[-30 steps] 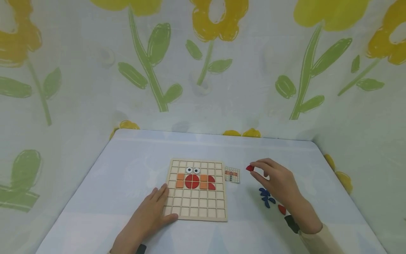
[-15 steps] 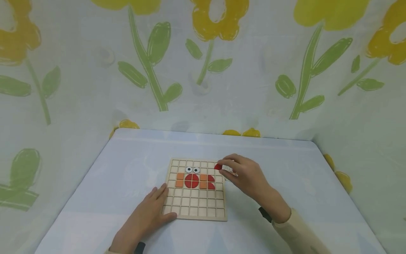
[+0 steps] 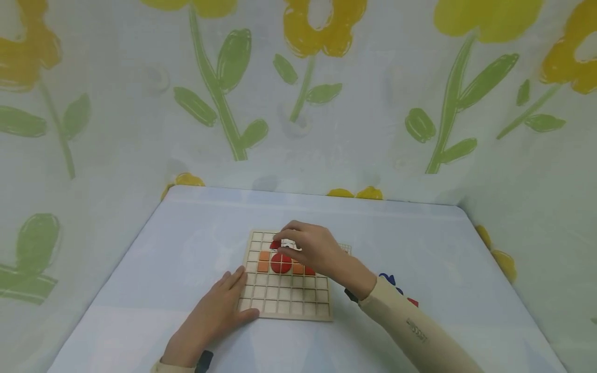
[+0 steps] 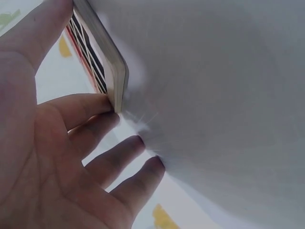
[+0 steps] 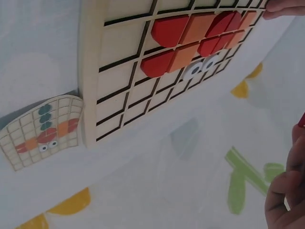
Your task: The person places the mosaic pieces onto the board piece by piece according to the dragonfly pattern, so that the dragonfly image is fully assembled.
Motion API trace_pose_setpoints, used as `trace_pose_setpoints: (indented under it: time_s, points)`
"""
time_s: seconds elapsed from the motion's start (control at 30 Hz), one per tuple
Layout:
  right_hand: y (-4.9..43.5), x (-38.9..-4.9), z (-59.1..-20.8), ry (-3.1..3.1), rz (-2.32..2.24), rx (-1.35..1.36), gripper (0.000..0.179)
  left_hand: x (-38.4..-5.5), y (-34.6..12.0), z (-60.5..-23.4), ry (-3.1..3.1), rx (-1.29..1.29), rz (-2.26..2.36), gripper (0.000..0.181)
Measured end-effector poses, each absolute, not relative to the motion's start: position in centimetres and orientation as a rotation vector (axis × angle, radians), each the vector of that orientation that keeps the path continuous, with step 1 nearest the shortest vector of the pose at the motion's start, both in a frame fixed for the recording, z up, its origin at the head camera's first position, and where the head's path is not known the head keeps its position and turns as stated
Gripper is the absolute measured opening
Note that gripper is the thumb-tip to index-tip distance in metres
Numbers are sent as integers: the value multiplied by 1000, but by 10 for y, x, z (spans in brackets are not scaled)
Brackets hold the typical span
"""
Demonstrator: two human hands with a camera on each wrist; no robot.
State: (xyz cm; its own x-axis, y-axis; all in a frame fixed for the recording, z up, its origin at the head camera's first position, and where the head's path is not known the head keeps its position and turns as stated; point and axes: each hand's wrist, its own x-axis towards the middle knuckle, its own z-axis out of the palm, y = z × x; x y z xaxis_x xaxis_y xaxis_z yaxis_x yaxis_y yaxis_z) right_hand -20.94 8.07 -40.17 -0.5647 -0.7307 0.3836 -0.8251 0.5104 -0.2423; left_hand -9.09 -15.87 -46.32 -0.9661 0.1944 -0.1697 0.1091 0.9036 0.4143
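My right hand [image 3: 317, 248] pinches a red quarter-round piece [image 3: 275, 244] between thumb and fingertips, over the upper part of a wooden grid board [image 3: 291, 301]. In the right wrist view only a sliver of that piece [image 5: 302, 120] shows at the edge. On the board lie a red circle of quarter pieces [image 3: 281, 263], orange squares [image 5: 183, 56] on its sides, two round eye pieces [image 5: 193, 70] and red quarter pieces [image 5: 170, 30] at one end. My left hand [image 3: 216, 300] rests at the board's near left corner, fingers fairly straight along its edges; the left wrist view shows fingertips [image 4: 112, 102] at the corner.
A small pattern card [image 5: 47, 129] with a printed grid picture lies beside the board's right edge, mostly behind my right hand in the head view. Several loose blue pieces [image 3: 388, 278] and a red piece [image 3: 412, 301] lie right of the board, partly covered by my right sleeve [image 3: 410, 326].
My right hand has carried the red piece leftward from right of the card to over the board's upper left part. The left hand has stayed at the corner.
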Motion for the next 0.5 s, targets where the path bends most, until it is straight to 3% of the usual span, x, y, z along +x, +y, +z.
trace_pose_setpoints:
  time_s: [0.5]
  points:
    - [30, -242, -410, -2860, 647, 1268, 25, -92, -159, -462, 2839, 199, 609, 98]
